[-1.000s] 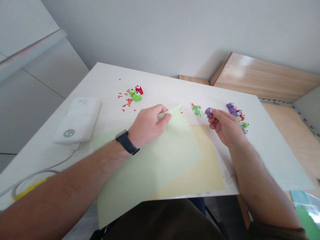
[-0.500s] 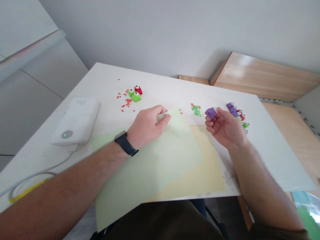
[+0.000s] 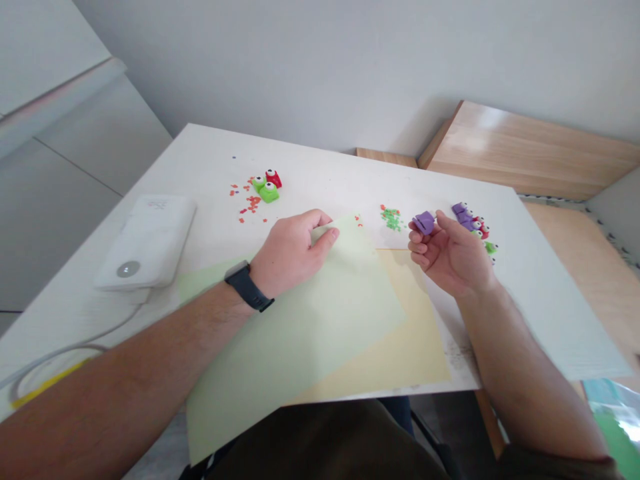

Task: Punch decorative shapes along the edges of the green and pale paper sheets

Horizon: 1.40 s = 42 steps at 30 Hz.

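My left hand, a dark watch at its wrist, pinches the upper corner of a pale green sheet of paper. That sheet lies partly over a yellow sheet, and its lower left part hangs past the table edge. In the fingers of my right hand is a small purple craft punch, raised above the table with its slot showing. Two small red cutouts lie by the green corner. Left of the right hand is a pile of green paper cutouts.
Several purple, red and green punches with bulging eyes stand in a row at right. One red and two green punches sit at the back left beside scattered orange cutouts. A white power bank with a cable lies on the left.
The purple punch has turned in my right fingers, so its slot faces me more. The green sheet and my left hand stay nearly as before; the view has shifted slightly.
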Tool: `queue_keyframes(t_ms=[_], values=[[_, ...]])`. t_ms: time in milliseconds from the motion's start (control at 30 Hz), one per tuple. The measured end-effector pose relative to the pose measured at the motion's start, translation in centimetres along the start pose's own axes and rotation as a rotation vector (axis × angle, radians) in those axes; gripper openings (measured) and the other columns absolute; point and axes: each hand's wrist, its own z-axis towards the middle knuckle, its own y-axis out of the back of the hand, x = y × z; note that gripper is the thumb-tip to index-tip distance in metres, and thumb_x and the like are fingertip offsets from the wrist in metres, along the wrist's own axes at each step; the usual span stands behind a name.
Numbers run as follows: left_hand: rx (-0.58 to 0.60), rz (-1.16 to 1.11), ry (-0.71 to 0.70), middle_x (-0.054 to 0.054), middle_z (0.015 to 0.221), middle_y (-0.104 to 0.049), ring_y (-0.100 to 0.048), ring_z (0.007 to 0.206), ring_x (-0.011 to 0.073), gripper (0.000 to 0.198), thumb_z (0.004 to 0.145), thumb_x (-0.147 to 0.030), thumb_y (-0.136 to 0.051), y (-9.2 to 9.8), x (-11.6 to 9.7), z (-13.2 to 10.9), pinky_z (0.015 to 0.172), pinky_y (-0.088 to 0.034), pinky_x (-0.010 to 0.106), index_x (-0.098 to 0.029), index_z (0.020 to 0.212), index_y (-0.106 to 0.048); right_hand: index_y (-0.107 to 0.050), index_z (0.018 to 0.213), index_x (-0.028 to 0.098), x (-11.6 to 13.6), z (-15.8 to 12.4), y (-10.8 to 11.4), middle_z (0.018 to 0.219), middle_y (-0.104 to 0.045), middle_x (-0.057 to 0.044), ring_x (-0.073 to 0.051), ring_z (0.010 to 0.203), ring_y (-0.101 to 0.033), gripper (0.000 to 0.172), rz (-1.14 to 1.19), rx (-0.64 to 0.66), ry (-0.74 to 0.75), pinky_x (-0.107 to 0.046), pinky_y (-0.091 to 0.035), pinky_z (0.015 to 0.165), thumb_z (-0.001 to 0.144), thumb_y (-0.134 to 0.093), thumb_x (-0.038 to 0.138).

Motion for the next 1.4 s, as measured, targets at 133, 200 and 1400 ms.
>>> queue_keyframes(t_ms=[133,200,1400], values=[[0.002,-0.001,0.000,-0.005,0.056,-0.054,-0.047,0.051,0.0136,0.028,0.097,-0.045,-0.059,0.0,0.1,0.0,0.061,-0.034,0.031,-0.020,0.098,-0.072,-0.072,0.089,0.020,-0.1,0.0,0.0,0.081,-0.058,-0.003,-0.012,0.064,-0.045,0.029,0.007,0.019,-0.002,-0.023,-0.037,0.049,0.096,-0.069,0.048],[0.004,-0.005,0.010,-0.006,0.056,-0.054,-0.046,0.051,0.0136,0.028,0.097,-0.045,-0.059,0.0,0.0,0.0,0.061,-0.034,0.031,-0.020,0.097,-0.072,-0.072,0.089,0.020,-0.3,0.1,0.0,0.083,-0.061,-0.004,-0.013,0.066,-0.048,0.028,-0.041,0.020,0.021,-0.023,-0.037,0.049,0.095,-0.071,0.048],[-0.079,0.030,0.041,0.002,0.081,-0.074,-0.055,0.060,0.0170,0.034,0.097,-0.049,-0.058,0.4,0.4,0.2,0.071,-0.044,0.034,-0.020,0.108,-0.072,-0.076,0.113,0.019,-1.3,-1.4,-0.3,0.083,-0.061,-0.001,-0.011,0.065,-0.044,0.037,-0.651,0.247,0.006,-0.028,-0.031,0.054,0.092,-0.078,0.049]])
